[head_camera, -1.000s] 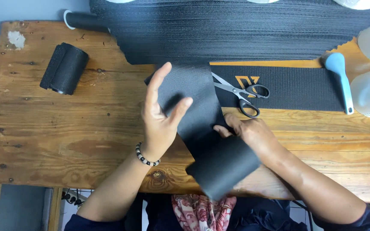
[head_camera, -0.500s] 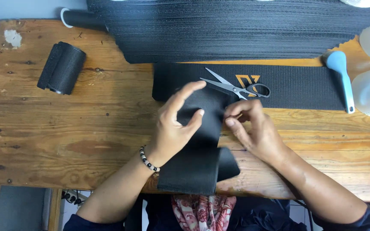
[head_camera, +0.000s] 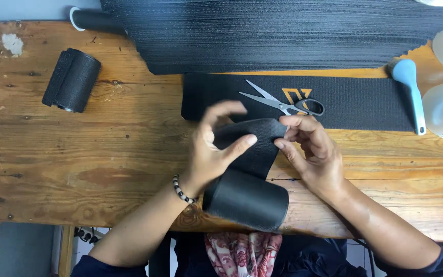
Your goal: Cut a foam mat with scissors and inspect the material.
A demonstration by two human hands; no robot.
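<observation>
Both hands closed on a black fabric strip at the near desk edge: left hand pinching its top, right hand gripping the right corner. Lower end curled into a loose roll; scissors just beyond.

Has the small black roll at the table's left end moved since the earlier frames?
No. The small black roll lies in the same place, right of the pale patch at the table corner.

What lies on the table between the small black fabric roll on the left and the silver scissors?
Bare wooden table, then the black mat's left end, in the head view.
</observation>
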